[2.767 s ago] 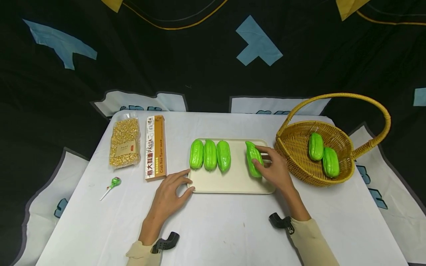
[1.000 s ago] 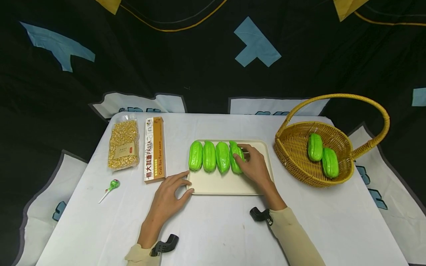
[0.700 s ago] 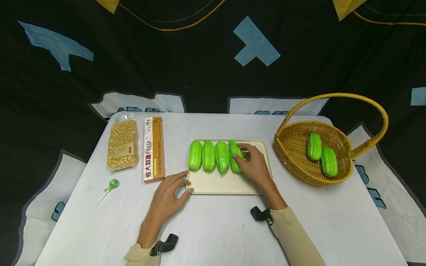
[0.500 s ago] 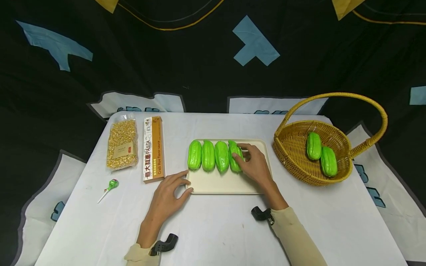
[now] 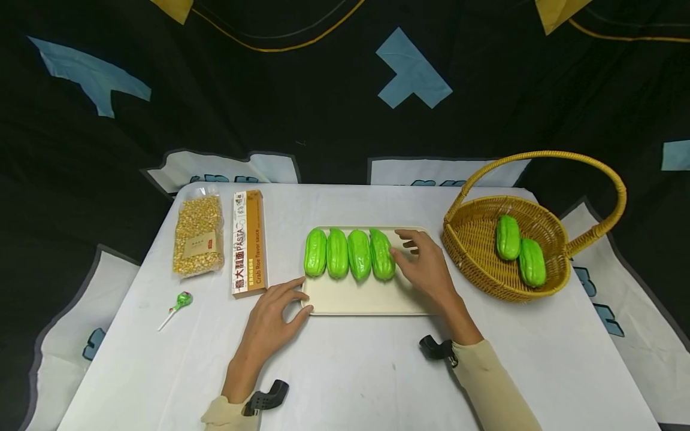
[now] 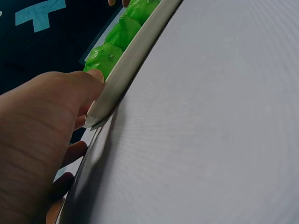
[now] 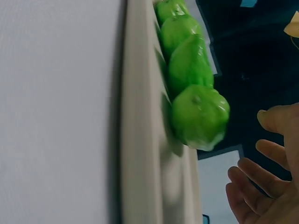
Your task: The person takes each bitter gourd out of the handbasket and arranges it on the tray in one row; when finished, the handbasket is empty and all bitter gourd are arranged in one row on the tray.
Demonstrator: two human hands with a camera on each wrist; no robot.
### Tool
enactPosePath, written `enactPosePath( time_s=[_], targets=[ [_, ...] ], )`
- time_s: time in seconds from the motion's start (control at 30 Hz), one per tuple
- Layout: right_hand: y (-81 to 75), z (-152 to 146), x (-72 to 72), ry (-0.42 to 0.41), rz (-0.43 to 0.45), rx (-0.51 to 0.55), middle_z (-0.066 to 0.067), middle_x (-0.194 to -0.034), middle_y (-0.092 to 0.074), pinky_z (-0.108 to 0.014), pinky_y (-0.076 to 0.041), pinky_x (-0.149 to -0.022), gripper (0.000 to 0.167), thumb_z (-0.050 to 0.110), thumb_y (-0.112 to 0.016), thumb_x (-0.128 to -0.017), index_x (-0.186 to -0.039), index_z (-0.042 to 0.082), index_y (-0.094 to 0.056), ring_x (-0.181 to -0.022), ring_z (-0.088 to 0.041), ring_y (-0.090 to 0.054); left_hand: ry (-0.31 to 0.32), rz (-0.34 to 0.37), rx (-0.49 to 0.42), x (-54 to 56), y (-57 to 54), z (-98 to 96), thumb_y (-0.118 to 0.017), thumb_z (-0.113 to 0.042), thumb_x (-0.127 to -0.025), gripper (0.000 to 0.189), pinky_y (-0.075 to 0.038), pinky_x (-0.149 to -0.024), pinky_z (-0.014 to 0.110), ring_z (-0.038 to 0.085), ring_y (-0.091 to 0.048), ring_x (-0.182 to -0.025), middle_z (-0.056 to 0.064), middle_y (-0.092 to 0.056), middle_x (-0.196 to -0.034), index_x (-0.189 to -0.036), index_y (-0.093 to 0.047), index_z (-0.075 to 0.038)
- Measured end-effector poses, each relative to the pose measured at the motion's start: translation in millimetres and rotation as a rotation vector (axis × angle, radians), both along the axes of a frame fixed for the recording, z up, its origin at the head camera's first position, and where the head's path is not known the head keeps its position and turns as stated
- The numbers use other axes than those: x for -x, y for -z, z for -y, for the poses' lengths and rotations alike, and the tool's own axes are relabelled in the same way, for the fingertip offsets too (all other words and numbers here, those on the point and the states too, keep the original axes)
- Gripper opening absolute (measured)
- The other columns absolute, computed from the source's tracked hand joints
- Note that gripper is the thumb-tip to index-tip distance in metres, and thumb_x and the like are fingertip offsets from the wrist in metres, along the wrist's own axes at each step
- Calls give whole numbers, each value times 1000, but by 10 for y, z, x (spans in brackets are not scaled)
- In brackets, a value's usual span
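Note:
Several bright green, ridged toy gourds (image 5: 359, 255) lie side by side in the left part of a cream tray (image 5: 345, 299). My right hand (image 5: 428, 266) hovers over the tray's right part with fingers spread, just right of the rightmost gourd (image 5: 382, 254). In the right wrist view, a gap shows between that hand's fingertips and the nearest gourd (image 7: 200, 116). My left hand (image 5: 275, 317) rests its fingertips at the tray's left edge. Its thumb (image 6: 96, 77) lies at the tray rim in the left wrist view, close to a gourd (image 6: 103, 59).
Right of the tray stands a wicker basket (image 5: 480, 278) with a tall handle, holding two more green gourds (image 5: 509, 237). To the left lie a pasta box (image 5: 249, 242), a bag of corn kernels (image 5: 199, 218) and a lollipop (image 5: 183, 299) on the white-covered table (image 5: 356, 371).
My right hand carried a gourd leftward to join the row, then let go and drew back to the right. My left hand stays at the tray's edge.

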State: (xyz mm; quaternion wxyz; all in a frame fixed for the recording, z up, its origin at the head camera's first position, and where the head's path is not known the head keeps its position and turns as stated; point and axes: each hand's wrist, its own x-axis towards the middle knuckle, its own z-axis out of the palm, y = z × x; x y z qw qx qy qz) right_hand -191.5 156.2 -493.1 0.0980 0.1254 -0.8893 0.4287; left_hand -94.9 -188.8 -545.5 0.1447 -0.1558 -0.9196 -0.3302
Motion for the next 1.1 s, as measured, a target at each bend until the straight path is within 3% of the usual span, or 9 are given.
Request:
enactPosePath(
  time_s=[0.3, 0.6, 0.9, 1.1],
  targets=[
    [-158, -236, -85, -7, -89, 8, -20, -128, -71, -53, -64, -91, 43, 11, -81, -96, -136, 2, -68, -110, -38, -73, -5, 7, 3, -3, -8, -7, -91, -23, -89, 23, -51, -112, 49, 29, -64, -131, 3, -68, -146, -107, -78, -16],
    [-274, -487, -136, 3, -114, -10, -24, -124, -70, -56, -62, -88, 43, 5, -81, -95, -135, -2, -67, -107, -41, -71, -2, -10, 1, 4, -8, -6, -91, -21, -88, 22, -52, -110, 51, 30, -64, -130, 4, -69, -145, -106, -78, -15],
    [-340, -757, -174, 56, -163, -70, -23, -120, -72, -54, -59, -86, 42, 2, -82, -93, -133, -2, -69, -107, -40, -71, -2, -12, -3, 4, -6, -17, -92, -21, -87, 23, -53, -109, 52, 32, -65, -129, 4, -69, -144, -105, -79, -15],
    [-389, -949, -205, 120, -151, -92, -21, -126, -70, -48, -61, -88, 42, 9, -82, -95, -134, 0, -70, -109, -36, -70, -4, -5, 4, 7, -1, -11, -92, -21, -87, 23, -52, -110, 51, 31, -64, -131, 4, -69, -145, -106, -79, -16]
  ],
)
